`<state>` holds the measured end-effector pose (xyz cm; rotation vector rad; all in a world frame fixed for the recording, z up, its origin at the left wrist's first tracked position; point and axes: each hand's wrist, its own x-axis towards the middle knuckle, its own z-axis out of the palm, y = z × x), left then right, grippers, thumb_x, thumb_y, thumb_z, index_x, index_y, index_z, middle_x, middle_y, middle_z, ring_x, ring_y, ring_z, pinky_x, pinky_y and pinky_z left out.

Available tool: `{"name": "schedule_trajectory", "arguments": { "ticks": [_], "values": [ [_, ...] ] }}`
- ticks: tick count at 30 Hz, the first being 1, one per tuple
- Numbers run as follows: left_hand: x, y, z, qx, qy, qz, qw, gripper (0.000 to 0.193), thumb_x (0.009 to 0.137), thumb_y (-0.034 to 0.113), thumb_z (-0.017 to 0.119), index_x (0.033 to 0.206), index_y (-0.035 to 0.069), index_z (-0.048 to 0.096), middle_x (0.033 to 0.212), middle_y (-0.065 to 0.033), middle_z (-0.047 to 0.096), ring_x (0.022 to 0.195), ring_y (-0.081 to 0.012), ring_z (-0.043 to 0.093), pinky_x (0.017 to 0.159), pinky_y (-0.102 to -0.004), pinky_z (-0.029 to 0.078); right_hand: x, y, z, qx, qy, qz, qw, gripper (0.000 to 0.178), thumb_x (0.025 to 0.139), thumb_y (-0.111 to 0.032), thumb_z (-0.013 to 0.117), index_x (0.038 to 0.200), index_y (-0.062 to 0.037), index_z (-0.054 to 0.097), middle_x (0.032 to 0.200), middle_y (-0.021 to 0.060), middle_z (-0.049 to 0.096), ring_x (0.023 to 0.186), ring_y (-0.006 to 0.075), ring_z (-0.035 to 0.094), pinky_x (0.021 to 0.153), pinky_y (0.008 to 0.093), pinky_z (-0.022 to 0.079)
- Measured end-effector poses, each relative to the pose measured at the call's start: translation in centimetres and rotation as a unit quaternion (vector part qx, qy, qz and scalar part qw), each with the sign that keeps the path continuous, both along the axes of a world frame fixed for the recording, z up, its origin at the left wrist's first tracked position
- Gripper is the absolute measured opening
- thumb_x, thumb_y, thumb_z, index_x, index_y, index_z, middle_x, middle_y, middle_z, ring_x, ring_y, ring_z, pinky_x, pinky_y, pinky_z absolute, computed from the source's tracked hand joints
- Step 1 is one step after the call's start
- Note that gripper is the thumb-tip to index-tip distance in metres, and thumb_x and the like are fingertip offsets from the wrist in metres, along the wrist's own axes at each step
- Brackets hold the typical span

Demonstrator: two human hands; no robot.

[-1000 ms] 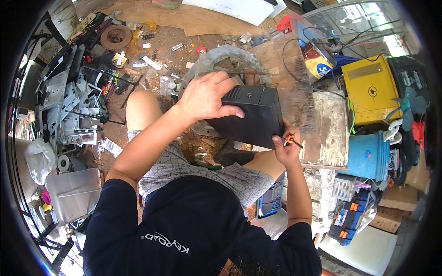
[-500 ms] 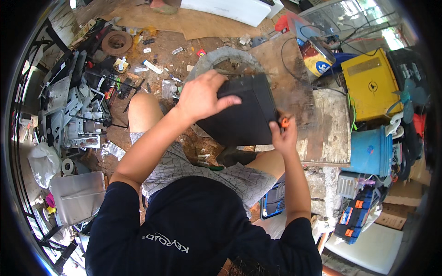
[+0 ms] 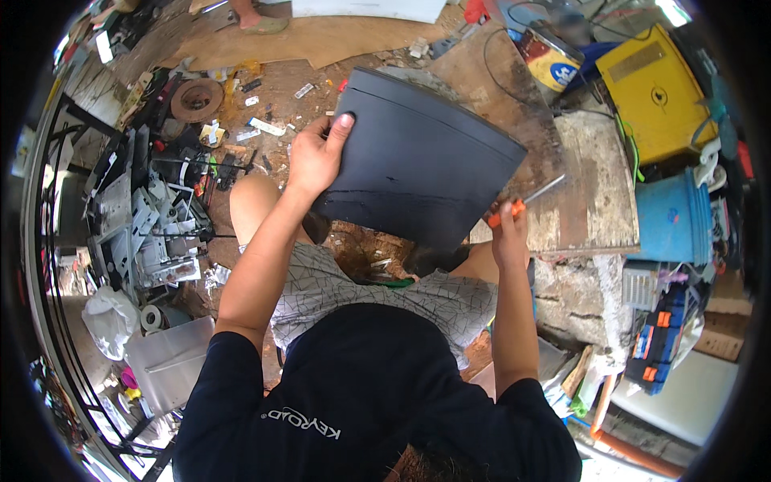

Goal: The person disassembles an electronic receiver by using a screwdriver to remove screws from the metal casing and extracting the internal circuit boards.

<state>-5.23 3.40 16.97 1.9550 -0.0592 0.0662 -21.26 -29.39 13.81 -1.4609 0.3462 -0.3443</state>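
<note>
A broad, flat black case point(image 3: 422, 157) is held up above my lap, its wide face toward me and its body tilted. My left hand point(image 3: 316, 161) grips its left edge, the thumb lying on the face and the other fingers out of sight behind. In my right hand point(image 3: 509, 235), near the lower right corner, is a screwdriver with an orange handle point(image 3: 517, 209) and a metal shaft pointing away to the upper right. Whether the right fingers also press on the case cannot be made out.
At right, a worn wooden board point(image 3: 590, 189) lies beside a yellow box point(image 3: 660, 96) and a blue bucket point(image 3: 675, 221). Metal scrap point(image 3: 152, 221) is heaped at left, near a rusty ring point(image 3: 196, 100). Another person's foot point(image 3: 265, 25) shows at the top.
The case has been turned and raised, showing more of its broad face. My left hand has shifted from its top to its left edge. The screwdriver's shaft now shows.
</note>
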Motion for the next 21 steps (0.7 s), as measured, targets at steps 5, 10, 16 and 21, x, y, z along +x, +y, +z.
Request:
{"name": "schedule_trajectory", "arguments": {
  "ticks": [5,10,16,21],
  "values": [
    [1.2,-1.3,-1.2,-0.04,-0.051,0.027,0.997,0.067,0.093,0.063,0.055,0.093,-0.003,0.069,0.072,-0.0194,0.067,0.071,-0.0292,0.067,0.07,-0.0401,0.051,3.8,0.2,0.7,-0.181,-0.033,-0.039,0.982,0.027,0.096,-0.025,0.069,0.102,-0.004,0.053,0.084,-0.0014,0.054,0.075,0.0083,0.05,0.066,0.0257,0.043],
    [1.8,-1.7,-2.8,-0.003,-0.057,0.04,0.998,0.067,0.093,0.063,0.056,0.093,-0.003,0.068,0.075,-0.0217,0.067,0.074,-0.0321,0.067,0.073,-0.0422,0.051,3.0,-1.9,3.1,-0.231,0.036,-0.061,0.97,0.026,0.1,-0.022,0.058,0.116,-0.0037,0.05,0.086,0.0061,0.06,0.073,0.0182,0.059,0.067,0.0321,0.048],
    [2.1,-2.1,-4.9,0.15,-0.032,0.068,0.986,0.07,0.09,0.065,0.057,0.1,-0.003,0.07,0.088,-0.0249,0.071,0.087,-0.0403,0.069,0.08,-0.0454,0.052,1.6,1.2,5.7,-0.464,0.074,0.049,0.882,0.037,0.097,-0.022,0.056,0.132,-0.0089,0.055,0.109,0.0189,0.069,0.095,0.041,0.066,0.083,0.0462,0.051],
    [2.9,-2.5,-8.1,0.148,-0.039,0.067,0.986,0.069,0.089,0.064,0.059,0.102,-0.003,0.07,0.089,-0.027,0.07,0.089,-0.0444,0.068,0.081,-0.0486,0.052,3.7,2.8,3.6,-0.472,0.014,0.072,0.879,0.033,0.096,-0.023,0.057,0.126,-0.0103,0.062,0.107,0.0205,0.069,0.093,0.0422,0.066,0.083,0.0461,0.052]
  ]
}}
